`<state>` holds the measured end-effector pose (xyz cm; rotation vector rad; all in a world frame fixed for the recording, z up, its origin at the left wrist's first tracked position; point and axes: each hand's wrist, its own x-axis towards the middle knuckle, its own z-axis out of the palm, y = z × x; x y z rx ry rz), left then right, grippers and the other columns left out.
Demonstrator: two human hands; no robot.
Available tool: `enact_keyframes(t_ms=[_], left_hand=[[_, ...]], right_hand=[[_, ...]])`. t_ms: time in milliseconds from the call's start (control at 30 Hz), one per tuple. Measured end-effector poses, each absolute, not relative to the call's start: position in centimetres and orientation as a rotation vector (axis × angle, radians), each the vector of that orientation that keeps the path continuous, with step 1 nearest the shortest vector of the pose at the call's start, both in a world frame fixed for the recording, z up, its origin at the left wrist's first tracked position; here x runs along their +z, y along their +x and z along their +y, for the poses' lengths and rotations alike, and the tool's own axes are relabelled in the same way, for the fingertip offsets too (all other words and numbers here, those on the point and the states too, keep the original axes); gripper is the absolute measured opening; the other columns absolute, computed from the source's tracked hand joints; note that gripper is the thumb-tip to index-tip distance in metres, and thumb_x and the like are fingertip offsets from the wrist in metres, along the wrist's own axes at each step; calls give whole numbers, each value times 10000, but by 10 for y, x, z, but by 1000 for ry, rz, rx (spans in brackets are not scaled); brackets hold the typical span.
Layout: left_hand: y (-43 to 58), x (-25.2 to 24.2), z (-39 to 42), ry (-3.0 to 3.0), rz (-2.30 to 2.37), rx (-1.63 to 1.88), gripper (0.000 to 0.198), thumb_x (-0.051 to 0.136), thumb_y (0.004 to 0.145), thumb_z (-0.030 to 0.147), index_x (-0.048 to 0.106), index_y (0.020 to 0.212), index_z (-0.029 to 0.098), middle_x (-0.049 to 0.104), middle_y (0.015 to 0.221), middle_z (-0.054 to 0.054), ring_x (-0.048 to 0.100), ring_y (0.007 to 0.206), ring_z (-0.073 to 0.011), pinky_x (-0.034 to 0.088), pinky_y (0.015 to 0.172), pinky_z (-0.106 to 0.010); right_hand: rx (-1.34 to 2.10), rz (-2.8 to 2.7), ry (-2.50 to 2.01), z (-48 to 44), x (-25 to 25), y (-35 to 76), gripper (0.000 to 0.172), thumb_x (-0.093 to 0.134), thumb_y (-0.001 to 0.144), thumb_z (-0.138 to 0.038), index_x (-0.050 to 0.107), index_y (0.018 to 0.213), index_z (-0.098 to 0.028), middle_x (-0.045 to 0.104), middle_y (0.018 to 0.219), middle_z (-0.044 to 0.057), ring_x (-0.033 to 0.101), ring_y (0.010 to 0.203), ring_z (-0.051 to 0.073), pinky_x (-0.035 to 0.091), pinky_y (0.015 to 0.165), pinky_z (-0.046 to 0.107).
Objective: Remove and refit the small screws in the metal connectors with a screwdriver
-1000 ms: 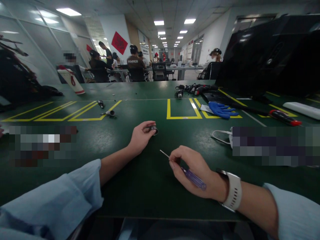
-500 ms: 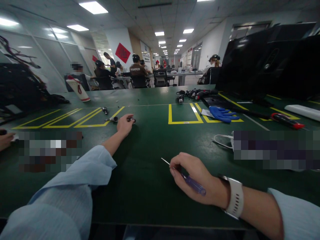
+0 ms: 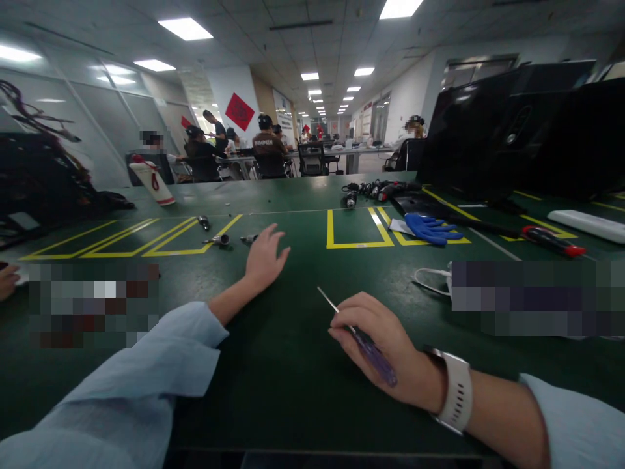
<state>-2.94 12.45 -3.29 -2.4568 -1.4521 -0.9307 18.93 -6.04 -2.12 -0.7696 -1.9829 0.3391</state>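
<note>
Left hand [image 3: 264, 256] lies flat, fingers spread; right hand [image 3: 378, 339] curled closed.

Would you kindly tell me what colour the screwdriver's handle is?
Purple, best seen in the head view: the screwdriver handle in the right hand.
</note>
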Motion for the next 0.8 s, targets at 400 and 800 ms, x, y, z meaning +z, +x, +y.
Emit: enact_keyframes(t_ms=[400,800], left_hand=[[37,-34,-39,-3349,-69,-390,607,518,836,481,448,1324,127,433,1414,-141,298,1360,-294,278,1117,-422],[36,-37,-33,-3361,-14,-313,621,492,853,473,426,1349,106,384,1445,-153,309,1353,-302,318,1102,-408]], right_hand=[[604,-2371,-984,-63,-26,178,472,606,818,-359,500,1206,-112,501,1369,147,433,1282,276,317,1079,478],[546,-2450,-978,-62,-23,177,443,551,838,-329,539,1210,-90,603,1241,167,506,1214,291,341,1058,495]])
